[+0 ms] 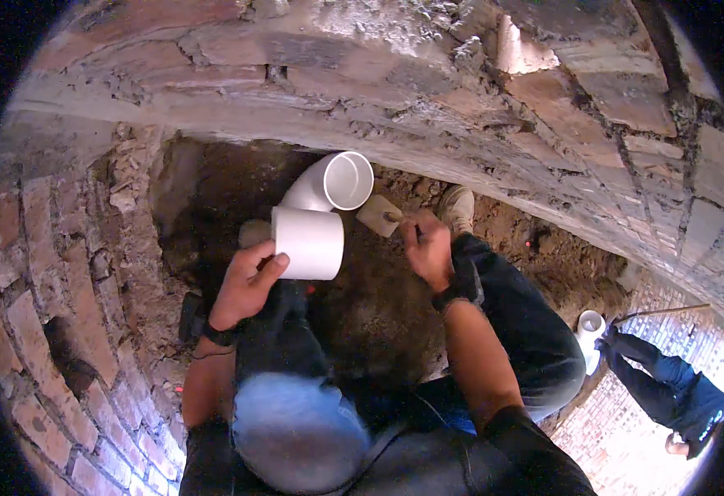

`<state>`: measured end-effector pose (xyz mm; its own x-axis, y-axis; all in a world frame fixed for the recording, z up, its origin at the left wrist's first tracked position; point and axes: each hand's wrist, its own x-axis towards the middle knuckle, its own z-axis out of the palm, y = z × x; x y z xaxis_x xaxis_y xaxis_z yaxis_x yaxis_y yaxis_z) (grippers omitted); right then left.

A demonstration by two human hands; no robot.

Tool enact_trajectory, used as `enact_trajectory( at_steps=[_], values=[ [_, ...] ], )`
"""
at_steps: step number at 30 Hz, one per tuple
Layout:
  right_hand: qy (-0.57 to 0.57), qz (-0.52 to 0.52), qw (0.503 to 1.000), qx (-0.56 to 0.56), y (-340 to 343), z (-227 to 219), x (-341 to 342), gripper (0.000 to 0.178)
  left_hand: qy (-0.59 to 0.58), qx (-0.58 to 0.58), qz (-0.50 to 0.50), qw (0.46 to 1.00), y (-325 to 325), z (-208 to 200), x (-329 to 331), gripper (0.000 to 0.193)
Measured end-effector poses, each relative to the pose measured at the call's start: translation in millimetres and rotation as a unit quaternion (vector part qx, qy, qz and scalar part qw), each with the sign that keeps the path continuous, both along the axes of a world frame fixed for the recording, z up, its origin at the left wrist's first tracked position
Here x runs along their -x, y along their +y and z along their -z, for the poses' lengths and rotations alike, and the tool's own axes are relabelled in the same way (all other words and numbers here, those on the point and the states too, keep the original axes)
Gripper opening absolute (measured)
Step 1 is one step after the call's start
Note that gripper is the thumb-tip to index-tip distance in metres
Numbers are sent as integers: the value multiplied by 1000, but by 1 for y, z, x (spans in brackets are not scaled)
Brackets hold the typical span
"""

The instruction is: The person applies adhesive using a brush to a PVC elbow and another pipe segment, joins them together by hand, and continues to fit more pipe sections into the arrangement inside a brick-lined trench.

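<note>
My left hand (250,281) grips a short white plastic pipe coupling (310,244) by its left side, thumb on the outside. Just beyond it, a white pipe elbow (312,186) stands in the dirt with its round open end (348,181) facing up toward me. The coupling's far edge overlaps the elbow in view; I cannot tell whether they touch. To the right, my right hand (428,246) is closed, fingers pinched around the stem of a small tool with a tan, square-looking end (378,217). Its exact kind is unclear.
Brick walls rise ahead (378,91) and at the left (56,331), hemming in the dug earth (370,318). My shoe (458,208) rests beside the far wall. Farther right are another person (676,388), a white pipe (591,324) and a long wooden handle (664,312).
</note>
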<state>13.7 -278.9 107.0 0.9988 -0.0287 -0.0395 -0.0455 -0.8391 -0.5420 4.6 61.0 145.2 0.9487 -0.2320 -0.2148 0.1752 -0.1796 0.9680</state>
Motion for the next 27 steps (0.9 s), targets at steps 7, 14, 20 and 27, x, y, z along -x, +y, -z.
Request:
enact_trajectory(
  at_steps=[7,14,20,27],
  values=[
    [85,-170,982,22,56,-92,-23,41,-35,-118,181,976,-12,-1,-1,21],
    [155,-458,874,49,92,-133,-44,37,-98,-121,401,903,-35,-15,-33,17],
    [187,-458,868,-36,76,-107,-35,28,-147,26,274,950,-32,4,-26,21],
    [371,-185,890,-189,45,-136,-37,30,288,-47,82,953,-11,155,9,36]
  ],
)
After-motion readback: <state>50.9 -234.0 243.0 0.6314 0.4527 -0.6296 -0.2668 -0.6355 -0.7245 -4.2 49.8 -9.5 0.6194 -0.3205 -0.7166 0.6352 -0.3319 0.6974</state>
